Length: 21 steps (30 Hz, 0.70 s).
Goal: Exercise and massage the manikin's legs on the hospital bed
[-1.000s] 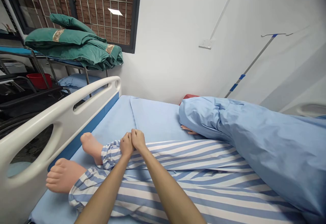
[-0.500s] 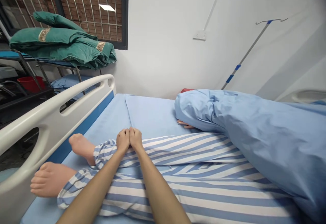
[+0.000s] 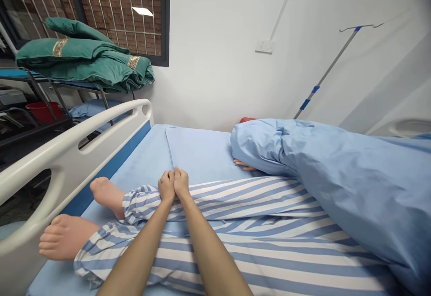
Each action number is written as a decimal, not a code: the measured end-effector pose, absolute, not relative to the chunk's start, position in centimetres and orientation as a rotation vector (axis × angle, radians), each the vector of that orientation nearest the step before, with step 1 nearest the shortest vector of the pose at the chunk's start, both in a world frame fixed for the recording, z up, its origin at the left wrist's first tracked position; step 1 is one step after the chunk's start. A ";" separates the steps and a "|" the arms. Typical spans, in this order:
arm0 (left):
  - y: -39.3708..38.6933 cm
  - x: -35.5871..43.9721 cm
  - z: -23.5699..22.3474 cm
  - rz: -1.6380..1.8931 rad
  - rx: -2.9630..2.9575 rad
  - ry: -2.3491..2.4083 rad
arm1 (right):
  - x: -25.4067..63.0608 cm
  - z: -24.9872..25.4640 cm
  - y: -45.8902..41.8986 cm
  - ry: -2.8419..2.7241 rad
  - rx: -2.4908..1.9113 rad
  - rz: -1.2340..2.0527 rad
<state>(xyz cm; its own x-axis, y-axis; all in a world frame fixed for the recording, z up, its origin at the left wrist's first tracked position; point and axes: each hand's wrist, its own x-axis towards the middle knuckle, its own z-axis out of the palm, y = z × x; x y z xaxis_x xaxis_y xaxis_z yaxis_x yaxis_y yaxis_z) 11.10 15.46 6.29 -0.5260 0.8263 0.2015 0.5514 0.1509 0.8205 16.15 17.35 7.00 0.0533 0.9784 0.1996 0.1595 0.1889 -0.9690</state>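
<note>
A figure with smooth, doll-like feet lies on the bed in blue-and-white striped trousers (image 3: 256, 192). My left hand (image 3: 166, 185) and my right hand (image 3: 181, 182) sit side by side on the far trouser leg, below the knee, touching each other. Both are closed, fingers curled over the leg's far side; the fingertips are hidden. Left of them lie the far bare foot (image 3: 107, 194) and the near bare foot (image 3: 67, 236). A blue quilt (image 3: 319, 170) is pushed up over the upper body, with a few fingers (image 3: 245, 165) showing under its edge.
The white bed end board (image 3: 101, 127) rises on the left. Behind it, green folded bedding (image 3: 90, 62) lies on a metal frame near a red bucket (image 3: 43, 112). A drip pole (image 3: 332, 67) stands at the back right, and a wall socket (image 3: 265, 46) is beyond the bed.
My left hand and forearm have shifted slightly right, and my right hand barely moved. The feet and trouser cuffs sit a touch further left.
</note>
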 end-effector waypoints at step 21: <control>16.7 12.9 8.5 1.348 1.300 1.975 | 19.7 6.8 17.9 -1.524 -1.205 0.763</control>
